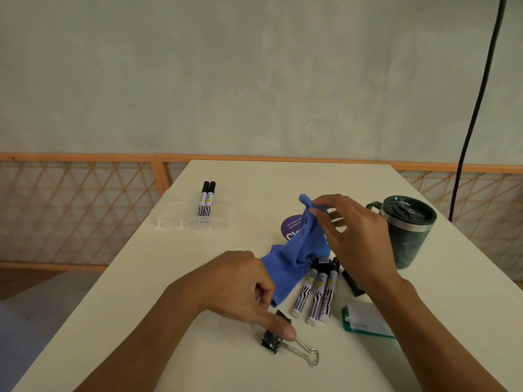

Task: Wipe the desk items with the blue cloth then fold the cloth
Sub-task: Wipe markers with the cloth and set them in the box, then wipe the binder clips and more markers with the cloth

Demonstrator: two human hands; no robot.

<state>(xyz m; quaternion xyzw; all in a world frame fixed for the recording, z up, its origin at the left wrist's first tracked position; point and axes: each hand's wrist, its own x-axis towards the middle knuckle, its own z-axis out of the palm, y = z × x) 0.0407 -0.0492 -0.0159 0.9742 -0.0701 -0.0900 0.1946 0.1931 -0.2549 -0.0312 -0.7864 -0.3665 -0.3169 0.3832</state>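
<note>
Grips lower corner of blue cloth (294, 250) in curled fingers of left hand (240, 281). Pinches upper corner between thumb and fingertips of right hand (353, 236). Holds cloth stretched above desk (169, 278), hiding part of purple sticker (291, 226) and overlapping caps of three markers (315, 292). Extends left thumb over binder clip (278, 335); cannot tell whether touching. Notes mug (407, 230) just right of right hand.

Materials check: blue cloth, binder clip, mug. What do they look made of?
Blue cloth: soft matte fabric, possibly microfibre; it drapes and creases. Binder clip: speckled black body, shiny wire handles, likely metal. Mug: glossy dark-green marbled wall, steel-looking rim band, lid probably plastic.
</note>
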